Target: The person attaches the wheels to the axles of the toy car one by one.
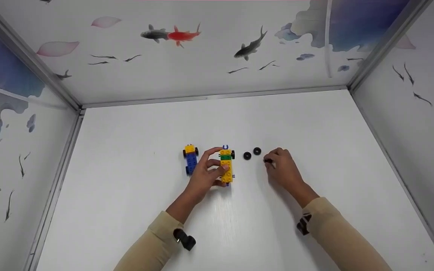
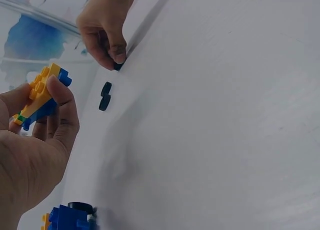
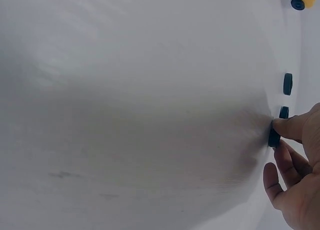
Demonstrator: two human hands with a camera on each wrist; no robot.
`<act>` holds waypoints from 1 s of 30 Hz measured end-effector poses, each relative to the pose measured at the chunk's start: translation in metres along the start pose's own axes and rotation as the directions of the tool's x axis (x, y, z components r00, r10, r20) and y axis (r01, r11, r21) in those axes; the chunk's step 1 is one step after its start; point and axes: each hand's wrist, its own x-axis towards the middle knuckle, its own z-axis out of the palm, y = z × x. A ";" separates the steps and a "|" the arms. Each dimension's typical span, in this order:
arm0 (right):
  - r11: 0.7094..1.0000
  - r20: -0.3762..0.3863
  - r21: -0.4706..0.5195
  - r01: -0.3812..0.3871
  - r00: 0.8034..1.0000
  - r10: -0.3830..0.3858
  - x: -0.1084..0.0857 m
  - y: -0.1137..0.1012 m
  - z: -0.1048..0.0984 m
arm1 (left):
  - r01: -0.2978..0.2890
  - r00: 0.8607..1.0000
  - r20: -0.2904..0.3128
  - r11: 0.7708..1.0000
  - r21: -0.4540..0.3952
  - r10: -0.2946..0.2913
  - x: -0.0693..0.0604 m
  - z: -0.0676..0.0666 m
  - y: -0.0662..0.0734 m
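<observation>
Left hand: the left hand [image 1: 202,177] pinches a long yellow toy-brick car with a green band and blue underside [image 1: 228,174], its thumb on the studded yellow top and its other fingers round the side and ends.
Held car: it is near the middle of the counter [image 1: 138,177], raised above the white surface; a blue clip [image 1: 225,147] sticks out at the far end.
Car's fittings: one black wheel [image 1: 233,154] sits at the far right corner, while a bare blue peg [image 1: 233,176] juts from the near right side.
Right hand: the right hand [image 1: 283,165], well apart from the car, pinches a small round black wheel [image 3: 274,134] between thumb and fingers, low by the counter; whether the wheel touches the surface I cannot tell.
Loose wheels: two black ring-shaped wheels, the nearer one [image 1: 247,155] and the farther one [image 1: 257,151], lie just beside each other, between the held car and the right hand.
Second car: a blue toy-brick car with a yellow far end [image 1: 191,160] stands just left of the left hand, three black wheels visible.
Sleeves: both arms wear tan sleeves [image 1: 145,241], with black devices [image 1: 185,239] at the wrists.
Back wall: a white panel [image 1: 202,75] carries painted fish, one red [image 1: 183,35].
</observation>
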 end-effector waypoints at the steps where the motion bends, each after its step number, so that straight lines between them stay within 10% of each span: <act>1: 1.000 -0.004 -0.003 0.002 1.000 -0.002 0.000 0.000 0.000 | 0.004 1.000 -0.002 1.000 -0.004 -0.004 0.000 0.000 0.000; 30: 0.960 -0.009 0.241 0.142 0.990 -0.144 -0.008 -0.058 -0.005 | 0.063 0.998 -0.007 0.996 -0.059 -0.064 0.004 0.001 0.002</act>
